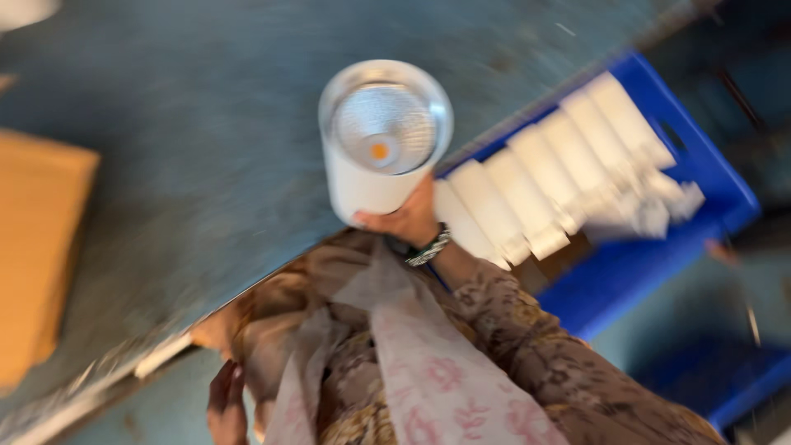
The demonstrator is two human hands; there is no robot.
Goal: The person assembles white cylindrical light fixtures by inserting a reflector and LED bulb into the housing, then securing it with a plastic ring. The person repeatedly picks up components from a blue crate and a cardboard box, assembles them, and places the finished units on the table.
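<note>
Nearest the head camera hangs a pale scarf point(428, 371) of thin cloth with a pink flower print, draped over brown patterned sleeves. Beneath it, at the lower edge, the left hand point(227, 404) hangs low with its fingers loosely curled; blur hides whether it holds anything. Higher up, the right hand point(409, 221), a beaded band at its wrist, grips the lower side of a white cylindrical lamp housing point(375, 161), fingers wrapped round its wall. That housing is smooth and matte outside, its open round mouth turned toward the camera; inside sits a dimpled silvery reflector point(383, 128) with a small orange dot at its middle. It is held in the air over the near edge of the tabletop point(198, 124), a grey-blue, scuffed surface with wide bare room running left and upward. At the far left edge lies a flat tan cardboard piece point(37, 247). Just right of the held housing stands a blue plastic crate point(700, 156) with straight walls and a handle slot, packed with a row of white cylinders point(544, 173) lying side by side, touching one another. Everything is smeared by motion blur.
</note>
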